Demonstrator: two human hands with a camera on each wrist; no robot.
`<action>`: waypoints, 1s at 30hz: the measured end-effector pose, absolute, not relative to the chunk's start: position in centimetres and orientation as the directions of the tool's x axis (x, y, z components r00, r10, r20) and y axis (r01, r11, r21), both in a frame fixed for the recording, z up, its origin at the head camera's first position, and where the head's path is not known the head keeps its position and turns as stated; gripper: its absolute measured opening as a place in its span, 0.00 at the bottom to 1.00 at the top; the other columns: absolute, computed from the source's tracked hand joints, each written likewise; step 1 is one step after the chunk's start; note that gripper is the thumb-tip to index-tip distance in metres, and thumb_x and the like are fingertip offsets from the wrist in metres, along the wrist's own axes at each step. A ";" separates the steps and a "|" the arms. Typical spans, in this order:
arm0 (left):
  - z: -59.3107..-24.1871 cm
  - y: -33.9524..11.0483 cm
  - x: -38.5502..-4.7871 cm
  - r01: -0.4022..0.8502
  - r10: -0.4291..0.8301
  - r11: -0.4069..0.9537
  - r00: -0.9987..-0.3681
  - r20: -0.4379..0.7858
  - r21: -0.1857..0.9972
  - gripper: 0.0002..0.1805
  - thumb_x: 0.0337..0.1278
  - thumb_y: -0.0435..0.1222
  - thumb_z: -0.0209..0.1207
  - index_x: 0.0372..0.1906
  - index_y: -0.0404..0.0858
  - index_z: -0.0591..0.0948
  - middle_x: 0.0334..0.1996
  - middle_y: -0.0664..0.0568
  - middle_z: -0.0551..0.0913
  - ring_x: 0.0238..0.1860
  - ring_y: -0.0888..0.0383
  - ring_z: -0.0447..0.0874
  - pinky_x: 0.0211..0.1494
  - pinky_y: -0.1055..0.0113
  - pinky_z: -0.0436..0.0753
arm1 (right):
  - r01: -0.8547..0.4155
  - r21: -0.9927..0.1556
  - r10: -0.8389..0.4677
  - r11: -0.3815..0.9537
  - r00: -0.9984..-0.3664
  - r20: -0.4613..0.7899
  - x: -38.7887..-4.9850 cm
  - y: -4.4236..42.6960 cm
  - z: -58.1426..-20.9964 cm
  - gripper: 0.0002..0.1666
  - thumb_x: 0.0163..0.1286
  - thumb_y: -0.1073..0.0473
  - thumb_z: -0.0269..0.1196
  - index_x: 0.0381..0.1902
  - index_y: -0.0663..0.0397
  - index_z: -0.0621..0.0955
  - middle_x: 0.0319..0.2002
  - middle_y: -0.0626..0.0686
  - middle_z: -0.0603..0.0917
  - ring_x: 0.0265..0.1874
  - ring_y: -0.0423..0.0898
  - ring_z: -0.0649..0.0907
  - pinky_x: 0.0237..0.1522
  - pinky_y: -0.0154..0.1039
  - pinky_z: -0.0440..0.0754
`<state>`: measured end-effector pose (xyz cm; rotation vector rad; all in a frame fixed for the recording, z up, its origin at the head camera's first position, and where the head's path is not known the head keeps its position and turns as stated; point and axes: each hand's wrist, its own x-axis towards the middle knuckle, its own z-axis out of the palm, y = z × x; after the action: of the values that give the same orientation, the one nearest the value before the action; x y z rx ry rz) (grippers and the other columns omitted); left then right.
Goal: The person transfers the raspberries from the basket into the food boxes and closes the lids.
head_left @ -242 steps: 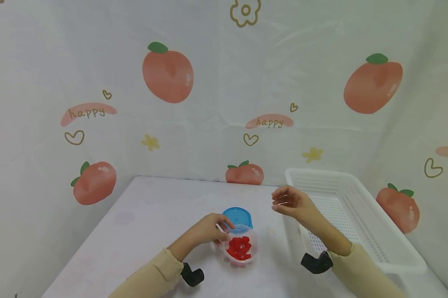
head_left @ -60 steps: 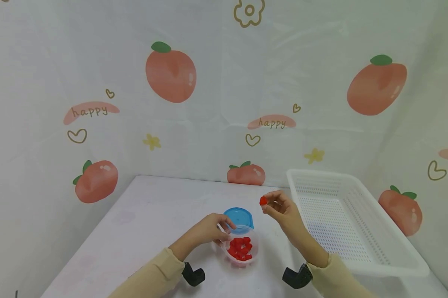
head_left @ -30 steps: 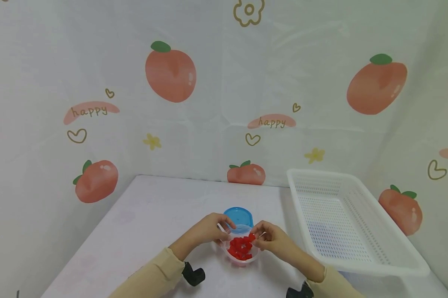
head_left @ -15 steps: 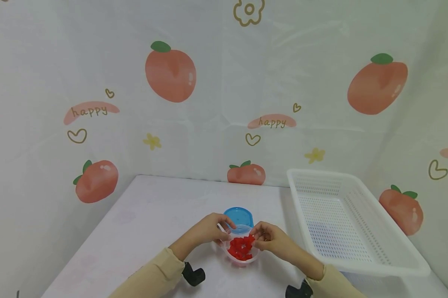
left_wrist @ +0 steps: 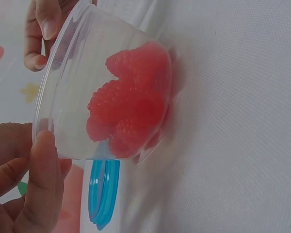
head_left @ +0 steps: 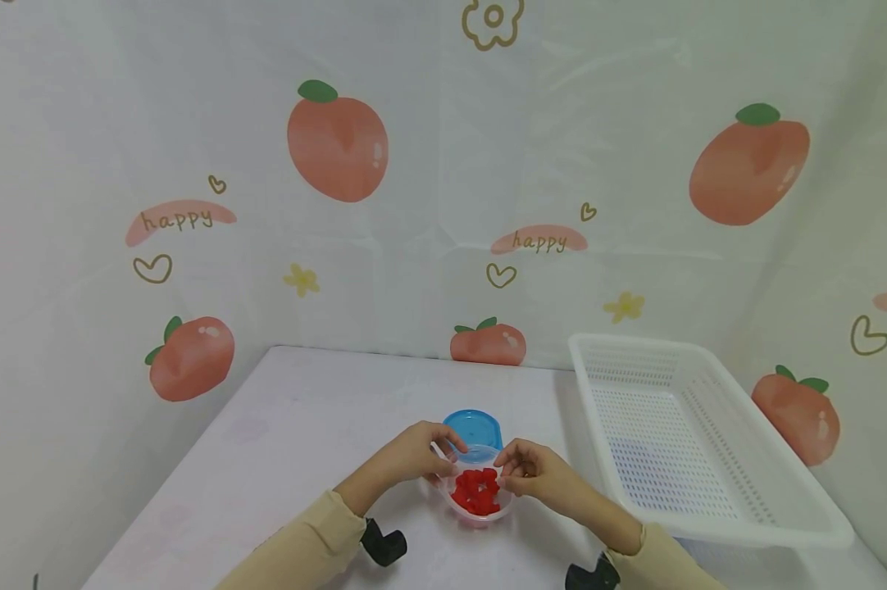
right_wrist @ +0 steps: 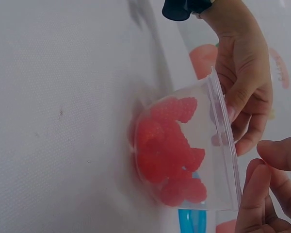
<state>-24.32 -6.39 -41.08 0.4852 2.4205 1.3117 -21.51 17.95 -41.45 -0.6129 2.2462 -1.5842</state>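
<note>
A clear plastic tub stands on the table with several red raspberries inside. My left hand pinches its rim on the left, as the right wrist view shows. At the right of the rim is my right hand, fingers loosely bent, thumb close to the fingertips, no raspberry between them. Through the wall of the tub in the left wrist view, the raspberries lie heaped on the bottom. Just behind the tub lies a blue lid.
A white perforated plastic basket stands on the right side of the table, to the right of the right arm. The white table reaches back to a patterned curtain printed with fruit and hearts.
My right hand brought a raspberry from near the basket down to the tub and has let it drop in. My left hand has stayed at the rim.
</note>
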 end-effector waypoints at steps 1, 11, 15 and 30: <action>-41.1 -6.4 -24.3 0.133 0.451 0.515 -0.882 -0.136 0.847 0.15 0.49 0.30 0.69 0.45 0.37 0.83 0.36 0.48 0.81 0.28 0.57 0.81 0.30 0.64 0.86 | -0.159 -0.943 -0.518 0.292 -0.855 -0.016 -21.5 18.0 -41.4 0.17 0.64 0.66 0.64 0.47 0.69 0.74 0.36 0.57 0.78 0.31 0.43 0.77 0.34 0.27 0.81; -41.1 -6.4 -24.3 0.141 0.457 0.515 -0.880 -0.131 0.846 0.15 0.49 0.30 0.68 0.45 0.38 0.83 0.36 0.48 0.80 0.29 0.57 0.81 0.30 0.64 0.86 | -0.158 -0.945 -0.519 0.287 -0.855 -0.015 -21.4 18.0 -41.3 0.17 0.64 0.65 0.63 0.48 0.69 0.74 0.36 0.57 0.78 0.31 0.43 0.77 0.34 0.27 0.81; -41.0 -6.5 -24.3 0.138 0.461 0.512 -0.877 -0.136 0.848 0.16 0.49 0.30 0.68 0.46 0.38 0.82 0.36 0.48 0.80 0.30 0.57 0.81 0.31 0.63 0.87 | -0.162 -0.945 -0.523 0.283 -0.852 -0.010 -21.4 18.0 -41.2 0.17 0.65 0.65 0.63 0.48 0.69 0.74 0.37 0.57 0.78 0.30 0.43 0.78 0.34 0.27 0.82; -39.9 -7.9 -25.0 0.138 0.458 0.509 -0.879 -0.132 0.850 0.21 0.56 0.38 0.66 0.54 0.37 0.77 0.40 0.49 0.80 0.34 0.54 0.83 0.34 0.61 0.87 | -0.276 -0.919 -0.517 0.281 -0.851 0.098 -21.1 17.9 -38.3 0.18 0.68 0.61 0.61 0.51 0.67 0.74 0.47 0.67 0.78 0.44 0.50 0.82 0.45 0.40 0.86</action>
<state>-25.02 -7.95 -39.89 0.4964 2.4146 1.3149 -21.07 17.86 -38.35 -0.7349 2.3294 -1.6010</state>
